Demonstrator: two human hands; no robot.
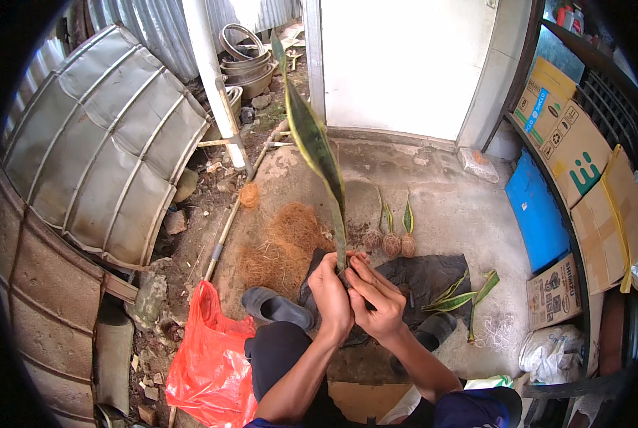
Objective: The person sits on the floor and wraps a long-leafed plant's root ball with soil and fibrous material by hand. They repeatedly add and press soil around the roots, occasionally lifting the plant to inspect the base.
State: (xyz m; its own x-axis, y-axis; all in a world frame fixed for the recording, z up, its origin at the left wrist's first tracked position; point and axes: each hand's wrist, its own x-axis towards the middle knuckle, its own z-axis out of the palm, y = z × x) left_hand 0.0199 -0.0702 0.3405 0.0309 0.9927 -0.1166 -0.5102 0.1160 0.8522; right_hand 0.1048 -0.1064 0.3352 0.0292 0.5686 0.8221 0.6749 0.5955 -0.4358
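A tall snake plant leaf (pixel 320 153), dark green with yellow edges, stands upright between my hands. My left hand (pixel 330 296) is closed around its base. From the other side, my right hand (pixel 377 296) presses its fingers against the same base; the roots are mostly hidden by both hands. Below them a black plastic sheet (pixel 433 274) lies on the ground. Left of the leaf is a heap of brown coconut fibre (pixel 287 246). Several small snake plants with round, wrapped root balls (pixel 391 245) lie beyond the sheet. Loose snake plant leaves (pixel 451 301) rest at the right.
A red plastic bag (pixel 212 364) sits at my left, near a grey sandal (pixel 277 307). White string (pixel 496 332) lies tangled at the right. Cardboard boxes (pixel 561 143) and a blue panel (pixel 536 207) line the right side. Bent metal sheets (pixel 105 135) and a pipe (pixel 219 246) border the left.
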